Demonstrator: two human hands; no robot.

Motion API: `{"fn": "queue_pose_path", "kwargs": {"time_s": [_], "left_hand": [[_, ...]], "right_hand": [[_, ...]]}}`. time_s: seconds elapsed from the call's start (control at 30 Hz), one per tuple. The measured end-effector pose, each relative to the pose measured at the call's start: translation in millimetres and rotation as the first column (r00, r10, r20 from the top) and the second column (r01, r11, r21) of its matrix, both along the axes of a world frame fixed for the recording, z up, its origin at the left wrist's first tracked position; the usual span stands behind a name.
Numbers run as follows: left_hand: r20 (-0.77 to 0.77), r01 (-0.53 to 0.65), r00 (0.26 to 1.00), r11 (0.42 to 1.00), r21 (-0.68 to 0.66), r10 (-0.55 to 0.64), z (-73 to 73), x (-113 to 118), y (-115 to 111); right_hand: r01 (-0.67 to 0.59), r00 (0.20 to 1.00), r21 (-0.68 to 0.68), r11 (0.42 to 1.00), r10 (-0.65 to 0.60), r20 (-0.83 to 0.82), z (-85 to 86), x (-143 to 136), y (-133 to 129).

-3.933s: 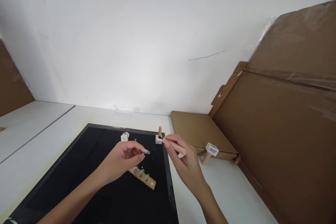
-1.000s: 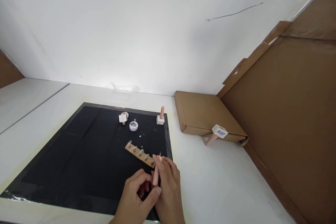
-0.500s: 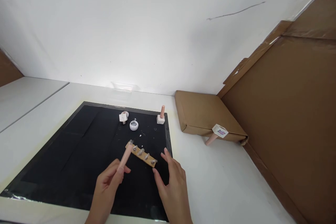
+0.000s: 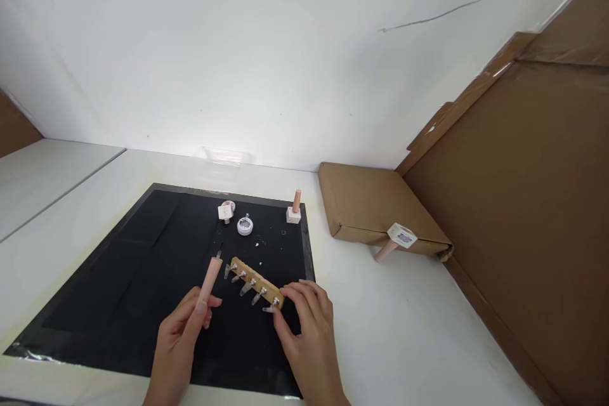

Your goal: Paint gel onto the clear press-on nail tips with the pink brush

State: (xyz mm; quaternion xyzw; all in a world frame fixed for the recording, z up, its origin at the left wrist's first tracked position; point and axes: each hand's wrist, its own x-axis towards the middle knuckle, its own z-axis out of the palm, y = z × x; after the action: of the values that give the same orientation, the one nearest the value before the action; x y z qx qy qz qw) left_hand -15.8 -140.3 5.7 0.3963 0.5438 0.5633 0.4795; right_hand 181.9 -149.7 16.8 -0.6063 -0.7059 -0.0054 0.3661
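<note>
My left hand (image 4: 183, 328) grips a pink brush cap (image 4: 209, 279), its thin dark brush tip pointing up and away. Beside it lies a wooden strip (image 4: 261, 280) that bears several clear nail tips on small metal posts, and these lean toward me. My right hand (image 4: 307, 323) pinches the strip's right end between thumb and fingers. Behind the strip, a small round white jar (image 4: 244, 226) sits on the black mat (image 4: 118, 266).
A white bottle with a pink cap (image 4: 294, 213) stands at the mat's back right corner. A white block-like piece (image 4: 225, 212) lies behind left. On the right are a cardboard box (image 4: 366, 203) and a tipped bottle (image 4: 401, 236) against its front edge.
The brush has moved left and back from the strip. My right hand has closed on the strip's end, and the nail tips now lean toward me.
</note>
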Motion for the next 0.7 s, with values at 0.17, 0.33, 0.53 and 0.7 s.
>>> {"fn": "queue_pose_path", "kwargs": {"time_s": [0.17, 0.33, 0.53, 0.7], "left_hand": [[0.083, -0.011, 0.996, 0.999, -0.041, 0.015, -6.0, -3.0, -0.9], [0.116, -0.001, 0.993, 0.999, -0.052, 0.007, -6.5, -3.2, -1.4], [0.139, -0.062, 0.988, 0.997, -0.048, 0.068, -2.5, -2.1, -1.1], [0.187, -0.185, 0.961, 0.976, -0.112, 0.203, 0.0, 0.3, 0.3]], "right_hand": [[-0.03, 0.999, 0.058, 0.998, 0.029, 0.032, 0.5, 4.8, -4.0], [-0.036, 0.997, 0.041, 0.998, 0.039, -0.071, -2.4, 8.5, -11.6], [-0.046, 0.971, 0.053, 0.998, 0.057, -0.231, 1.2, 10.1, -21.4], [-0.076, 0.94, 0.074, 0.994, 0.097, -0.328, 2.8, 14.8, -25.7]]}}
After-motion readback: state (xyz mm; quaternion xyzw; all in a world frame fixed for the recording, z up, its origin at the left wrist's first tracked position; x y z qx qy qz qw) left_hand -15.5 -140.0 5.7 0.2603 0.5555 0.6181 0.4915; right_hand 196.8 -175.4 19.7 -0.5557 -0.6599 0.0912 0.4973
